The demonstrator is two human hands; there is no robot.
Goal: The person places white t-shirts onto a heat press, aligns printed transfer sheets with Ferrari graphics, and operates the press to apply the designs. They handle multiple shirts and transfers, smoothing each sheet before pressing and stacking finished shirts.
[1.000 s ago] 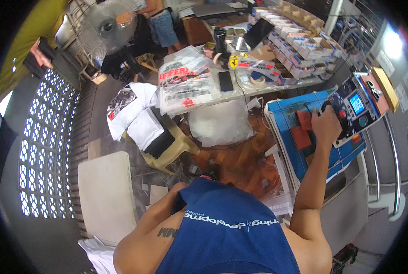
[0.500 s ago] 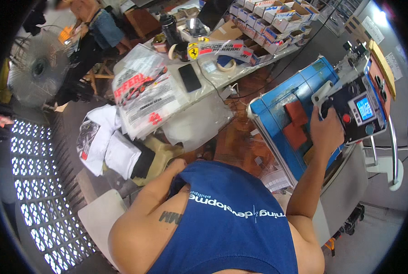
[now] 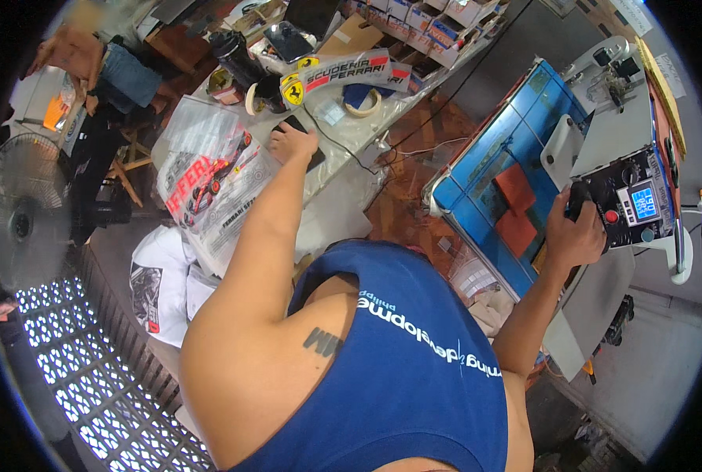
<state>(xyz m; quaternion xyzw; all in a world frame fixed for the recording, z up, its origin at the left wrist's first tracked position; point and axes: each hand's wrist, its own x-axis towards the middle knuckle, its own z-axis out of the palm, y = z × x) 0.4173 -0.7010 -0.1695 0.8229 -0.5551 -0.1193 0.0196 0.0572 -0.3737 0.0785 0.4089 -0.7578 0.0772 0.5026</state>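
Left grip (image 3: 294, 143) moved forward from beside body, now over dark phone (image 3: 317, 161) on table (image 3: 339, 167); whether closed, cannot tell. Right grip (image 3: 576, 236) wrapped around black handle (image 3: 577, 201); control box (image 3: 614, 189) just right, red pieces (image 3: 514, 187) left.

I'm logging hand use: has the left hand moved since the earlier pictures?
Yes: judged against the table, the left hand has moved forward from beside the blue shirt onto the black phone.

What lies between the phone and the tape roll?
In the head view, a dark cable and a small pale item lie between phone and tape roll.
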